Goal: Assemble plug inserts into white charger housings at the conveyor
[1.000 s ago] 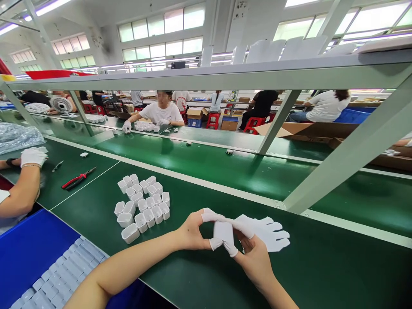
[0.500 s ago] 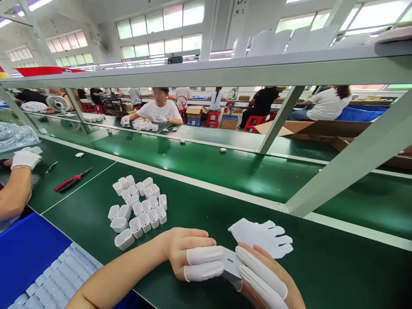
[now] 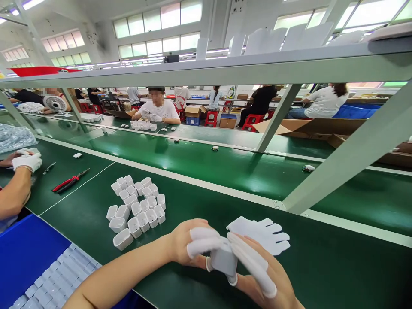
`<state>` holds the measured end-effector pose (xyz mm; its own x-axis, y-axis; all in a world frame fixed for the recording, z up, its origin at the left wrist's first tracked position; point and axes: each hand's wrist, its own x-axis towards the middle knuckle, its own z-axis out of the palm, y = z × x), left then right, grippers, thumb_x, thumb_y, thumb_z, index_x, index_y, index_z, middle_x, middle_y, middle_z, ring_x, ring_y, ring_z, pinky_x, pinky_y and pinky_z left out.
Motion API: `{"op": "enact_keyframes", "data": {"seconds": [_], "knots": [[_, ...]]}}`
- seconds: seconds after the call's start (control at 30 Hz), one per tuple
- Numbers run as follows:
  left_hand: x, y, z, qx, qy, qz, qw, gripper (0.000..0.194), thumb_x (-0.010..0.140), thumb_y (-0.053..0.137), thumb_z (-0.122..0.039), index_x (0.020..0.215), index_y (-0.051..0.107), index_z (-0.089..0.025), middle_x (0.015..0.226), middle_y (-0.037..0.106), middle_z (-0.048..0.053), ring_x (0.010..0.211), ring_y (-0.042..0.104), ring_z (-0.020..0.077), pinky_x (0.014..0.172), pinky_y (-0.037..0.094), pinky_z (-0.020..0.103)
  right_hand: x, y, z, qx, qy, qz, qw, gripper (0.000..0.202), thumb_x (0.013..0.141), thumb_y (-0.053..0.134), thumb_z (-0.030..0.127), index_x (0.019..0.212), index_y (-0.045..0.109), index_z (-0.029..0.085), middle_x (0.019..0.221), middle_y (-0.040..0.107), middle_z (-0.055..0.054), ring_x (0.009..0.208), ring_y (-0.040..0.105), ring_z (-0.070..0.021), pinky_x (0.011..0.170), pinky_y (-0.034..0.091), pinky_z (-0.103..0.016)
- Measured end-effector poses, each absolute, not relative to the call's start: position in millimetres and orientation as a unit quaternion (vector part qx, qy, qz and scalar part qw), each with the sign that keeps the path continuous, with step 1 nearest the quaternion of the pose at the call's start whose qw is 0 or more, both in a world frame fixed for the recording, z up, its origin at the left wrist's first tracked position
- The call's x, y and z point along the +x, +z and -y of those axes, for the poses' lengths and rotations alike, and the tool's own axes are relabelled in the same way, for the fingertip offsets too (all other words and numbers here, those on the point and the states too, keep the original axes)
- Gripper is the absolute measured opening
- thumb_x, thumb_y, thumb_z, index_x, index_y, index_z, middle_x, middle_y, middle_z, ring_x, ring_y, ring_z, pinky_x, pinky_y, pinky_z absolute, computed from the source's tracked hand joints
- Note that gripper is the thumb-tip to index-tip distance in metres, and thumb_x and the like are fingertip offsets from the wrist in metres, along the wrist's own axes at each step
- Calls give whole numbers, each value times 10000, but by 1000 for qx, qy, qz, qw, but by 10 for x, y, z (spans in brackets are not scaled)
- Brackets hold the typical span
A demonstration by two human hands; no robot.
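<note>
Fingers of our left hand [image 3: 189, 244] and right hand [image 3: 267, 272] pinch a pale box [image 3: 224, 261] from both sides (several wear white cots [image 3: 252, 259]); we hold it over the green bench [image 3: 189, 199]; beyond lies a white glove [image 3: 259, 234]; leftward, white cups [image 3: 123, 240] cluster.

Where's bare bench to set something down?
Right of the flat glove, this side of the pale rail; also between the dividing line and the white cups. Crowded: among the cups and where left hand and right hand hold a pale part.
</note>
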<state>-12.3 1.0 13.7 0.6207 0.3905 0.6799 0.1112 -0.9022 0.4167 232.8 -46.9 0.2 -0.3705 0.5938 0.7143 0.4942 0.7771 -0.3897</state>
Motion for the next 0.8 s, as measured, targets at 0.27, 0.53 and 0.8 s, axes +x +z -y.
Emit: {"op": "enact_keyframes", "data": {"seconds": [0.27, 0.53, 0.8], "knots": [[209, -41, -105, 609, 385, -353, 597, 380, 545, 788, -210, 869, 609, -126, 821, 651, 39, 755, 613, 153, 774, 501, 295, 1878, -33, 303, -496, 449, 543, 507, 314, 681, 726, 374, 936, 672, 198, 932, 718, -73, 867, 688, -261, 814, 574, -379], [313, -213, -144, 501, 442, -436, 603, 291, 635, 742, -267, 816, 559, -133, 739, 586, -3, 704, 555, 116, 705, 446, 256, 1834, -174, 245, -524, 390, 576, 491, 490, 742, 654, 485, 1137, 630, 196, 1089, 688, -99, 1038, 636, -288, 965, 483, -456], [337, -193, -125, 477, 438, -399, 649, 540, 826, 590, -391, 1265, 417, -128, 1105, 566, 98, 805, 609, 122, 803, 449, 296, 2169, 9, -933, -676, 135, 665, 288, 306, 780, 607, 349, 1000, 670, 146, 849, 693, -76, 778, 656, -253, 711, 515, -349]]}}
